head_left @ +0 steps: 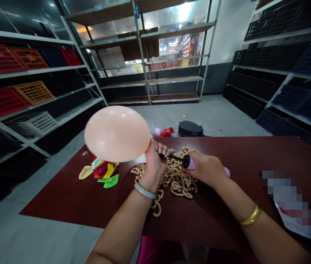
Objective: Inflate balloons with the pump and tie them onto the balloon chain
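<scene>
A large peach balloon [117, 134], round and inflated, rises to the left above the table. My left hand [155, 159] is closed around the balloon's neck, where the black end of a hand pump meets it; the exact join is hidden by the fingers. My right hand [207, 168] is wrapped round the purple balloon pump [191, 163], whose black shaft runs toward the left hand. Beneath both hands lies a heap of tan curled rings [181, 183]. Several uninflated balloons [104, 170] in green, yellow, red and cream are bunched to the left.
The dark red table [70, 198] carries a blurred-out flat item [292, 209] at right. Beyond its far edge, a dark bag [190, 129] and several colourful balloons [166, 132] are on the floor. Metal shelves [144, 66] with crates [33, 91] at the sides surround the room.
</scene>
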### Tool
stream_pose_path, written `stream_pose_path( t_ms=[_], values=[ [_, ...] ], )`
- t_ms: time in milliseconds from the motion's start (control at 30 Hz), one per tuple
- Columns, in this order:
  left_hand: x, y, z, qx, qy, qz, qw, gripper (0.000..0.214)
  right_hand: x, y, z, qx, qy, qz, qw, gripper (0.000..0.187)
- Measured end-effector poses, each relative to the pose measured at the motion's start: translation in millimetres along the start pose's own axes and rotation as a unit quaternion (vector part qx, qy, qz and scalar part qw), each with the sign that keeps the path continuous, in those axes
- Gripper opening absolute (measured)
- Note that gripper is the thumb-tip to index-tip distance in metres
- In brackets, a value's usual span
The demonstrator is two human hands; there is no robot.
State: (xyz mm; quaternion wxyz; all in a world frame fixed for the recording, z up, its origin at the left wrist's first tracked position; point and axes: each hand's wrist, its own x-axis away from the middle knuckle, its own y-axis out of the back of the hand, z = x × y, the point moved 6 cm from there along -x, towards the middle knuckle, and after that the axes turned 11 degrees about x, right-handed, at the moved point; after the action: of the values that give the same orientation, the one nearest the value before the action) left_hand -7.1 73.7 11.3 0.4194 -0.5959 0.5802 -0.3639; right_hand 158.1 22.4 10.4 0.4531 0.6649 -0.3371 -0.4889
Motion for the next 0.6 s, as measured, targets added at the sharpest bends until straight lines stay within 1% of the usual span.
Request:
stream_pose_path(
  t_ms=[100, 133, 200, 233, 267, 333, 500, 600],
  values=[
    [-11.7, 0.2, -40.9, 0.005, -0.044, 0.015, 0.999, 0.042, -1.5, 0.1, -10.6, 0.008, 0.005, 0.0, 1.0, 0.054],
    [-13.8, -0.3, -51.2, 0.01, -0.05, 0.022, 0.998, 0.042, -1.7, 0.4, -13.1, 0.01, 0.009, 0.001, 1.0, 0.055],
    [-15.2, -1.2, -63.6, 0.018, -0.06, 0.03, 0.998, 0.042, -1.4, 1.3, -16.7, 0.019, 0.009, -0.001, 1.0, 0.056],
    [-14.7, -1.3, -64.9, 0.021, -0.063, 0.032, 0.997, 0.042, -1.0, 1.8, -17.8, 0.024, 0.005, -0.003, 1.0, 0.057],
    [-13.7, -1.2, -62.9, 0.021, -0.064, 0.03, 0.997, 0.042, -0.4, 2.3, -18.4, 0.031, 0.0, -0.006, 1.0, 0.057],
    [-10.5, -0.2, -50.6, 0.016, -0.062, 0.022, 0.998, 0.043, 0.9, 3.0, -17.1, 0.041, -0.007, -0.01, 0.999, 0.058],
    [2.5, -0.2, 1.6, 0.008, -0.013, 0.01, 1.0, 0.044, 2.0, 3.5, -1.9, 0.036, 0.001, -0.001, 0.999, 0.058],
    [10.9, -0.8, 26.7, -0.006, 0.017, 0.002, 1.0, 0.045, 1.0, 3.5, 7.2, 0.02, 0.006, 0.01, 1.0, 0.059]
  ],
)
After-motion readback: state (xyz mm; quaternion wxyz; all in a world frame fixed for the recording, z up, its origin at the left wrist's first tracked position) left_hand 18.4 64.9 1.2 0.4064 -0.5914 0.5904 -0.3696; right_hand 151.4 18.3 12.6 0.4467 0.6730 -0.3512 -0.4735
